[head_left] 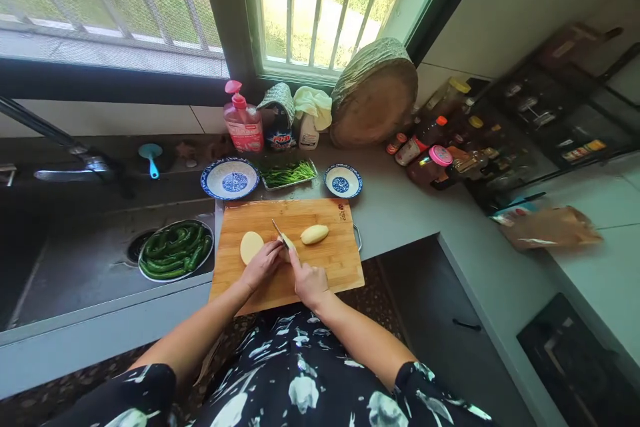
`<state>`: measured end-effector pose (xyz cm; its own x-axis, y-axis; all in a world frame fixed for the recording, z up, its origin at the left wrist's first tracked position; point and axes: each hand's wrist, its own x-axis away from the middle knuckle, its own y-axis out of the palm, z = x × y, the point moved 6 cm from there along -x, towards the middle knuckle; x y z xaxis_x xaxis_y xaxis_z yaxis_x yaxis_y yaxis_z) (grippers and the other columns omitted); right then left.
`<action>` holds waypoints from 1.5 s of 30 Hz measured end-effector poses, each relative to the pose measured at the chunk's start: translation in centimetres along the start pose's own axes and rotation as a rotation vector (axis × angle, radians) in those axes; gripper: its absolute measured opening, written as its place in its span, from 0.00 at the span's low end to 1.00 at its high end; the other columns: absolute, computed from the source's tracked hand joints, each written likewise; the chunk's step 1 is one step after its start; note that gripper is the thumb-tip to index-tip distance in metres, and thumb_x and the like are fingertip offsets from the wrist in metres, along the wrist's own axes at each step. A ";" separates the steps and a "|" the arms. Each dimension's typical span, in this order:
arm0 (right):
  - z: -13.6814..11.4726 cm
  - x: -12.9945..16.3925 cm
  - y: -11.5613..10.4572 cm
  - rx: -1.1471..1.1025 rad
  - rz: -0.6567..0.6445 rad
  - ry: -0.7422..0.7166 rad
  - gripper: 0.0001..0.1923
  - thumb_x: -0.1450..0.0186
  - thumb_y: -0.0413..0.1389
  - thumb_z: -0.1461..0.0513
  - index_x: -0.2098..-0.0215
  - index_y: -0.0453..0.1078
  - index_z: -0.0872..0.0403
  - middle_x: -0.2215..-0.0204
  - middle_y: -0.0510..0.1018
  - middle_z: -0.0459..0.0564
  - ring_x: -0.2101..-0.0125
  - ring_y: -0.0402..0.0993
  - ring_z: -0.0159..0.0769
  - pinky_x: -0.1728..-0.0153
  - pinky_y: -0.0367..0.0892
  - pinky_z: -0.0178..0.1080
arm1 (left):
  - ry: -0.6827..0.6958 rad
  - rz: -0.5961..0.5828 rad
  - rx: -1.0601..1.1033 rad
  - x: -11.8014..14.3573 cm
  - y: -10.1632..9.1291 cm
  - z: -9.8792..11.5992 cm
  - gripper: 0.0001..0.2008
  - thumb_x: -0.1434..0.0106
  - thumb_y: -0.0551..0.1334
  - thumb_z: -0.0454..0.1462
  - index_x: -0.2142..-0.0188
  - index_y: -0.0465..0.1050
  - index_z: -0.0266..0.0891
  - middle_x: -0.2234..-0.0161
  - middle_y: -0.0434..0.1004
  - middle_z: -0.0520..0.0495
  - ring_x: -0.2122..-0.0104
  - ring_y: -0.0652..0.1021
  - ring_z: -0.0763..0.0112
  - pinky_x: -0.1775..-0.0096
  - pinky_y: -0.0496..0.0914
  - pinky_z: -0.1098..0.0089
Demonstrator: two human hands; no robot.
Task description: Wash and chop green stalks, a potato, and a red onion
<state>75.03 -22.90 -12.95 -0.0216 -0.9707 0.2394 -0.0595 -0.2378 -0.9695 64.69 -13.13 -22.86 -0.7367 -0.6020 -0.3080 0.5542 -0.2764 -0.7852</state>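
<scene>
On a bamboo cutting board (pixel 330 263) my right hand (pixel 307 280) grips a knife (pixel 278 229), blade pointing away and down onto a peeled potato piece (pixel 289 241). My left hand (pixel 263 265) presses on that piece from the left, fingers curled. A flat-cut potato half (pixel 251 246) lies just left of my left hand. Another peeled potato piece (pixel 315 234) rests to the right of the blade.
A metal bowl of green peppers (pixel 175 250) sits in the sink beside the board. Behind the board are two blue-patterned dishes (pixel 230 179) (pixel 343 181) and a tray of green stalks (pixel 289 173). Bottles, a round chopping block (pixel 374 97) and condiments line the back.
</scene>
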 end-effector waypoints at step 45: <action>11.0 10.4 2.3 -0.097 0.226 0.386 0.29 0.33 0.42 0.64 0.34 0.46 0.56 0.76 0.77 0.49 0.78 0.72 0.31 0.74 0.65 0.29 | 0.244 -0.888 -0.091 -9.5 0.5 2.8 0.31 0.60 0.66 0.32 0.53 0.70 0.38 0.55 0.70 0.40 0.55 0.70 0.56 0.53 0.65 0.64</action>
<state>85.66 -33.89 -13.32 -0.4144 -0.9091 0.0428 -0.1033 0.0003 -0.9947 73.08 -9.61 -18.86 -0.9435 -0.0195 0.3308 -0.2783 -0.4949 -0.8232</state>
